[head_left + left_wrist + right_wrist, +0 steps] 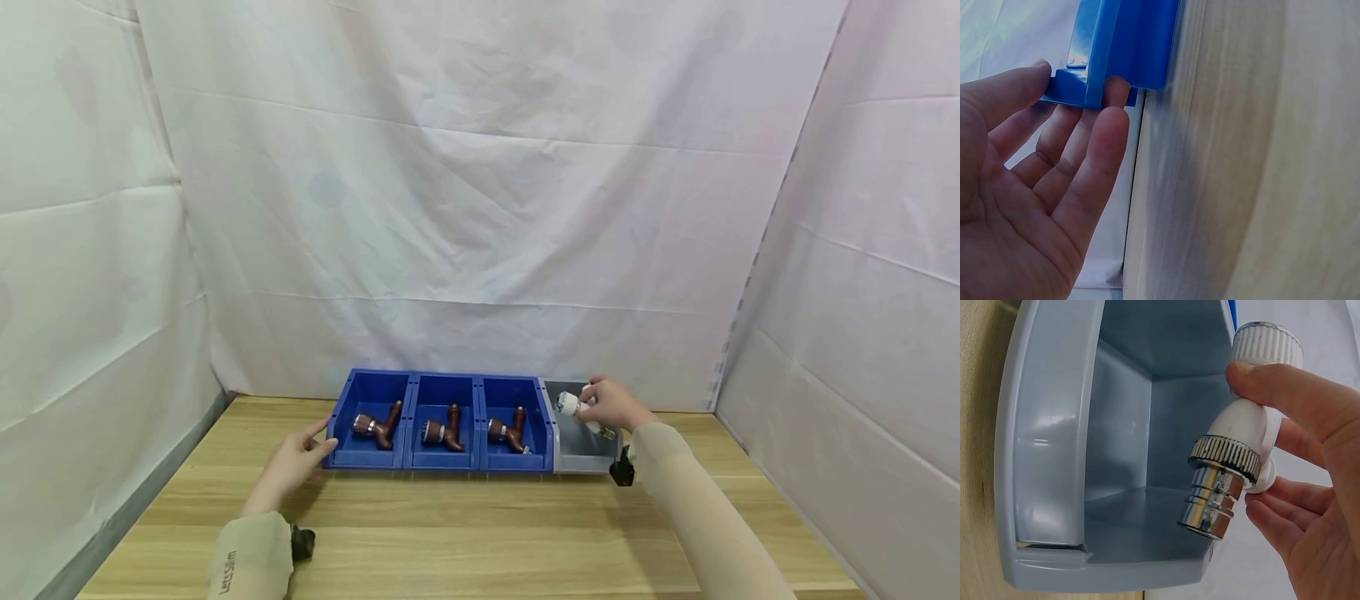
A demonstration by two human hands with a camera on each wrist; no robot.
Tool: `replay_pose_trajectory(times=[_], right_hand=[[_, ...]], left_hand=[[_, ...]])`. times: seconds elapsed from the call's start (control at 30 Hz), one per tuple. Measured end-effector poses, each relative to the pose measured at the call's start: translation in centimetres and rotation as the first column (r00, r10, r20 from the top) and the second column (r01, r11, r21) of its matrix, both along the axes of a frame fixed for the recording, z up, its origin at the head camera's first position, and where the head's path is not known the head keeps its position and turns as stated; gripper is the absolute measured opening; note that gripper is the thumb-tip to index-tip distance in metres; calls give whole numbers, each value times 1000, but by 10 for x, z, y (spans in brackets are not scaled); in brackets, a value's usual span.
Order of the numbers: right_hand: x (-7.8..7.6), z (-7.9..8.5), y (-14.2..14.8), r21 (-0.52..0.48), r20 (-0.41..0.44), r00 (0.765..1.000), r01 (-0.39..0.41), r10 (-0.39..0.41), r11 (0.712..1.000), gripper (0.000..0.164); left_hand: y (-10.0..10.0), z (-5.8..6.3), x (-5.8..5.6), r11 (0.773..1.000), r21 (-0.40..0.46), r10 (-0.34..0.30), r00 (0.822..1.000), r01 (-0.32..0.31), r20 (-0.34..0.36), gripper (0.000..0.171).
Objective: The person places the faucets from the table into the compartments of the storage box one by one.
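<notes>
My right hand (613, 405) holds a white angle valve (1241, 419) over the grey bin (1047, 487). The valve has a ribbed white knob and a chrome ridged outlet, and it is tilted. In the right wrist view, thumb and fingers pinch it from either side. At the far left of the row, my left hand (288, 467) grips the front corner of a blue bin (1094, 56), thumb on one side and fingertips on the other. Brown valves lie one to a bin: the left valve (378, 427), the middle valve (446, 430) and the right valve (508, 431).
Three blue bins, the middle bin (442, 460) among them, stand side by side with the grey one at the right end. They sit at the back of a wooden table (465, 542). White cloth (465, 208) hangs behind and at both sides.
</notes>
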State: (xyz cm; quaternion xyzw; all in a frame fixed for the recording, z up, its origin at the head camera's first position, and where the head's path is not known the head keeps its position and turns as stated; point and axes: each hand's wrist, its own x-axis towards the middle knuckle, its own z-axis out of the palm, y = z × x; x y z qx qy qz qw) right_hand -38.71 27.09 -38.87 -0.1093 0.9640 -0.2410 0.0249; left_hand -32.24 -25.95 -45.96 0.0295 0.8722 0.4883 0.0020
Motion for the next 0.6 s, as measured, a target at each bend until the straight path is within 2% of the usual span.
replay_pose_trajectory(times=[0.6], right_hand=[[-1,-5,-4,15,17,999,34,-34,999,23]], left_hand=[[-1,-1,-1,1000,22,0,1000,-1,14,58]])
